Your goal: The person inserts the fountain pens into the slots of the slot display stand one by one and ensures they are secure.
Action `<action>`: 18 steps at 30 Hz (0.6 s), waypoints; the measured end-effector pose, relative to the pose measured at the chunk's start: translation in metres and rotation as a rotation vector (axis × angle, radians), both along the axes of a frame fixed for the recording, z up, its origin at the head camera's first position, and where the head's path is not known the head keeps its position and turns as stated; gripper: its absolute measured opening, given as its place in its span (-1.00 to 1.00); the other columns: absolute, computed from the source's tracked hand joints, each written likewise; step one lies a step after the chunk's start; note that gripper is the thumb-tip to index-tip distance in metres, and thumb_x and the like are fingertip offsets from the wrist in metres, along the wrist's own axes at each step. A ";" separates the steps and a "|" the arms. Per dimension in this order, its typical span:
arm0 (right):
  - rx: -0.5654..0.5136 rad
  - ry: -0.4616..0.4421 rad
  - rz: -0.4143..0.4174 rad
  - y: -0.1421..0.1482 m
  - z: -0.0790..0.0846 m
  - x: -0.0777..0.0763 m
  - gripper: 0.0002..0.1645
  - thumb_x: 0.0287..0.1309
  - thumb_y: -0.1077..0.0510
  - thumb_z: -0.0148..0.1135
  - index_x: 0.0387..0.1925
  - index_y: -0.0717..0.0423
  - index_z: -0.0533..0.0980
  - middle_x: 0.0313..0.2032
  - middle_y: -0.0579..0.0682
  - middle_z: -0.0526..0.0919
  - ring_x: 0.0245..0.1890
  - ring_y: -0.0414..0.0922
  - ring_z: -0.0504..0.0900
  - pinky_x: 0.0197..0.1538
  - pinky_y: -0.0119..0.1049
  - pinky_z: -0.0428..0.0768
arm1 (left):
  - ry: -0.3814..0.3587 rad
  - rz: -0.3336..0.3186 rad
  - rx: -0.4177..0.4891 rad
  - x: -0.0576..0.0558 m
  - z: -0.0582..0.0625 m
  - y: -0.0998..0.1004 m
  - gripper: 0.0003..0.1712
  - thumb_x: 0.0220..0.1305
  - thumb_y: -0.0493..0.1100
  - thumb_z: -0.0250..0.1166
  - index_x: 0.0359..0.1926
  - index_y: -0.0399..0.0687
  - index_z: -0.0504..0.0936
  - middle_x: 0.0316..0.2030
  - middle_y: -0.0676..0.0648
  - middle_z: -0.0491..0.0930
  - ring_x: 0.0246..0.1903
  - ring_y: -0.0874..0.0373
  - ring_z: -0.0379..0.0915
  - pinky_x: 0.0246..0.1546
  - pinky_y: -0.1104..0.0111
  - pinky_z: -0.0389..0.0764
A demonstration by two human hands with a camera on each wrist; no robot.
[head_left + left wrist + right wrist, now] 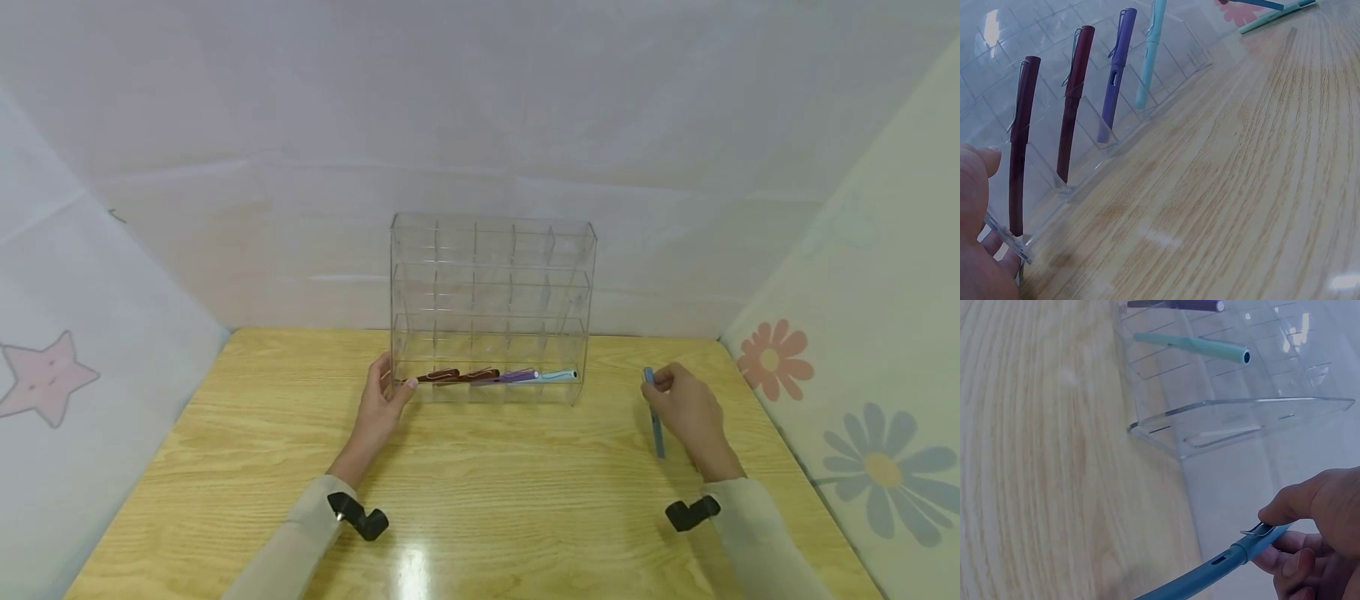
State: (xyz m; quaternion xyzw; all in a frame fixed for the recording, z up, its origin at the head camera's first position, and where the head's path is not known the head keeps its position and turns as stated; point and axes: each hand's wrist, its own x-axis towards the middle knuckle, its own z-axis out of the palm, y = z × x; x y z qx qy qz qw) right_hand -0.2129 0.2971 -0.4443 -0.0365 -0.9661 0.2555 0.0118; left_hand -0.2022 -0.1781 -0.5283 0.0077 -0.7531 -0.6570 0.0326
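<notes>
A clear acrylic pen organizer (491, 300) stands upright at the back of the table. In its bottom front row lean two dark red pens (1075, 100) (1024, 144), a purple pen (1116, 75) and a light blue pen (1191, 345). My left hand (380, 400) grips the organizer's lower left corner, thumb in front, other fingers partly hidden by the side wall. To the right of the organizer, apart from it, my right hand (686, 412) pinches a blue pen (1216, 569) by its clip end; its other end points down toward the table.
A light green pen (1275, 17) lies on the wooden table (510, 500) at the right, mostly hidden by the right hand in the head view. White cloth (480, 108) hangs behind the table. Patterned side panels (885, 375) border it left and right.
</notes>
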 end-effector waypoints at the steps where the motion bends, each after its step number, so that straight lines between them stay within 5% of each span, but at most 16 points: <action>1: -0.004 0.006 0.007 -0.001 0.002 0.000 -0.55 0.48 -0.10 0.18 0.06 0.20 0.56 -0.05 0.21 0.77 -0.34 -0.05 0.68 -0.43 -0.31 0.51 | -0.001 0.002 -0.002 0.000 0.000 0.000 -0.10 0.65 -0.01 0.19 0.72 0.00 -0.13 0.70 -0.25 -0.08 0.70 -0.29 -0.17 0.70 -0.20 0.06; 18: -0.089 0.034 0.075 -0.015 0.025 0.007 -0.56 0.53 -0.08 0.19 0.04 0.23 0.53 0.08 0.32 0.67 -0.42 -0.07 0.50 -0.43 -0.26 0.45 | -0.008 0.005 0.001 0.001 0.001 0.001 -0.11 0.66 -0.03 0.18 0.73 0.02 -0.13 0.71 -0.23 -0.10 0.71 -0.27 -0.18 0.71 -0.18 0.07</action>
